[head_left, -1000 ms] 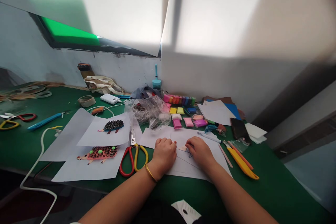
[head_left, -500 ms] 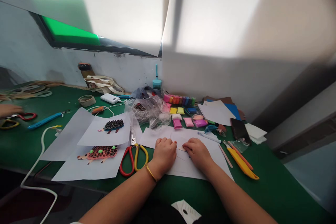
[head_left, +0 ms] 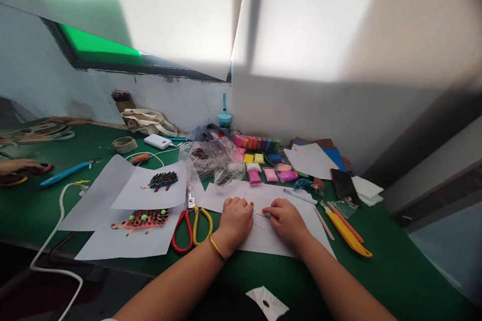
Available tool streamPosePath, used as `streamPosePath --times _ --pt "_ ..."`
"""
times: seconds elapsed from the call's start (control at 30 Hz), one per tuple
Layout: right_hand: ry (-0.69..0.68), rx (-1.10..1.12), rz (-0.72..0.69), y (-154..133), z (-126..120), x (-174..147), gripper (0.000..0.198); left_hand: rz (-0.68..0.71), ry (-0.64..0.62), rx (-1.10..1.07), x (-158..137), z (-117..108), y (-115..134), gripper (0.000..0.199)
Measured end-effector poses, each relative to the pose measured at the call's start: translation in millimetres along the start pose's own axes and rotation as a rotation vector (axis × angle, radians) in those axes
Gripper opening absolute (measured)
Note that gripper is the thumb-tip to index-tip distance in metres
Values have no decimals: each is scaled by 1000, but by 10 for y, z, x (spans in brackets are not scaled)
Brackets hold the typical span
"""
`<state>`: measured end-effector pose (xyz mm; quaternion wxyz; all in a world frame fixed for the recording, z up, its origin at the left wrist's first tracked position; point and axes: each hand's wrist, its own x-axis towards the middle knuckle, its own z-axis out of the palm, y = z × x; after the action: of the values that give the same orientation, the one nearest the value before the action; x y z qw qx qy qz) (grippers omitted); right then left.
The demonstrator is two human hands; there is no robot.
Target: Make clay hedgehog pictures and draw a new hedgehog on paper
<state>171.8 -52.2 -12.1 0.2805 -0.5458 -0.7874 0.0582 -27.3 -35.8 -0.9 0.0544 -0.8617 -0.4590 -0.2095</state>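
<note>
On a sheet of white paper (head_left: 263,244) with thin drawn lines lies a small flat peach piece, apparently clay (head_left: 259,212). My right hand (head_left: 288,219) has its fingers curled, with the index fingertip on the right end of that piece; a tiny greyish bit shows under the fingers. Closed and resting on the paper, my left hand (head_left: 236,220) sits just left of the piece. A small red spot shows at its fingertips, and what those fingers hold is hidden. Scissors (head_left: 193,215) with one red and one yellow handle lie left of my left hand.
Sheets with hedgehog figures (head_left: 145,219) lie to the left. Behind the paper are packets of coloured clay (head_left: 254,176) and a clear plastic bag (head_left: 222,158). A white pen (head_left: 300,196), a yellow cutter (head_left: 346,233) and a phone (head_left: 344,185) lie right. Another person's hand (head_left: 17,165) is far left.
My right index finger has straightened a little onto the peach piece, and the greyish bit shows more. My left hand stays put. The other person's hand and scissors have shifted slightly.
</note>
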Motion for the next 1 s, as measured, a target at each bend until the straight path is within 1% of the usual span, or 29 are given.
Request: streamPosePath --times 0.17,0.37,0.63,0.87,1.0 --pt "-8 5 23 3 -16 -2 35 1 1 -1 -3 -8 1 22" --pt "29 10 40 22 -25 3 33 5 -4 -5 -1 -8 -3 20" --pt "-13 -34 1 24 -8 -17 38 1 -2 0 3 -8 1 20" --pt "23 -31 4 31 -35 -30 37 -2 -5 -4 2 -4 -1 19" --pt "-15 -39 -7 19 -19 -32 37 -7 -7 -8 0 -2 2 20"
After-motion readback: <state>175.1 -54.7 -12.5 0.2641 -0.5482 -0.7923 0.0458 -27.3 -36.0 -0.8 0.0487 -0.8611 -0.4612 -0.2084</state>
